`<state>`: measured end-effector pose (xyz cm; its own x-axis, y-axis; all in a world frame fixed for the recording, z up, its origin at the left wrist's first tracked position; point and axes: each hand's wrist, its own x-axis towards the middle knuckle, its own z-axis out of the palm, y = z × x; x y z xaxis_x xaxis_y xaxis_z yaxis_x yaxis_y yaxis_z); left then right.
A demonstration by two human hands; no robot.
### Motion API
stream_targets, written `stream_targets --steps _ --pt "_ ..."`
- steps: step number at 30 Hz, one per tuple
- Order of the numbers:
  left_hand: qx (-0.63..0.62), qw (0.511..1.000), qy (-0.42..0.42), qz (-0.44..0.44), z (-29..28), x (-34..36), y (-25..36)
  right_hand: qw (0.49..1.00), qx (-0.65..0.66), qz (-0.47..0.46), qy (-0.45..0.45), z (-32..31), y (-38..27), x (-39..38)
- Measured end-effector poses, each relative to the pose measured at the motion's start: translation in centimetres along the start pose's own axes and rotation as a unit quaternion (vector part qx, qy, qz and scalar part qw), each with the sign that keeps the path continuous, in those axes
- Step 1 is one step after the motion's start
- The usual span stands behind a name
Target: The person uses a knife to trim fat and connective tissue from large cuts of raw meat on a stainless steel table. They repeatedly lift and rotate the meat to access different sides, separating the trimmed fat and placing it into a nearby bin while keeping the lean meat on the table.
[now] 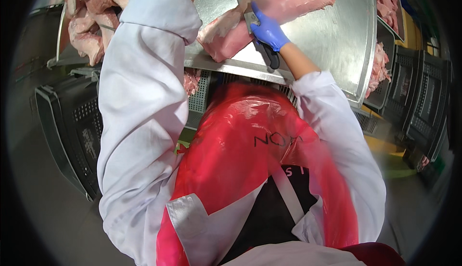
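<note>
My right hand, in a blue glove, is closed round the black handle of a knife. The handle's end sticks out below the palm, toward me, and the blade points away and up, blurred near the top edge. Under and beside the hand, a long pink piece of meat lies slantwise on a metal tray. A paler, whitish flap shows along its left part. My left forearm, in a rolled white sleeve, runs out past the top edge, so my left hand is out of sight.
Raw meat pieces are heaped on the left. More meat sits in containers along the right side. Black perforated crates stand at the left and right. The tray's raised near edge lies just beyond my red apron.
</note>
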<state>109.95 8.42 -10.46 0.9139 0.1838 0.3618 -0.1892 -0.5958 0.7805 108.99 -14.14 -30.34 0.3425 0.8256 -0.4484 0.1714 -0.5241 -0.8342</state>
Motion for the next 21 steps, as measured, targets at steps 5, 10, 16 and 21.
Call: stream_targets --steps 5,10,16,21 --pt "-0.018 0.993 0.105 -0.055 -3.7 -3.4 1.9 0.995 -0.017 -0.024 -0.09 1.4 1.2 -9.5" --pt "-0.008 0.993 0.084 -0.082 -2.0 -4.1 7.3 0.998 0.006 0.016 -0.067 1.9 -0.2 -1.4" --pt "-0.067 0.987 0.147 -0.018 -6.0 -7.8 8.6 0.978 -0.141 -0.144 -0.058 4.9 4.9 -6.6" --pt "-0.045 0.986 0.162 -0.02 -6.2 -8.5 10.3 0.987 -0.119 -0.08 -0.072 5.9 1.3 -1.8"
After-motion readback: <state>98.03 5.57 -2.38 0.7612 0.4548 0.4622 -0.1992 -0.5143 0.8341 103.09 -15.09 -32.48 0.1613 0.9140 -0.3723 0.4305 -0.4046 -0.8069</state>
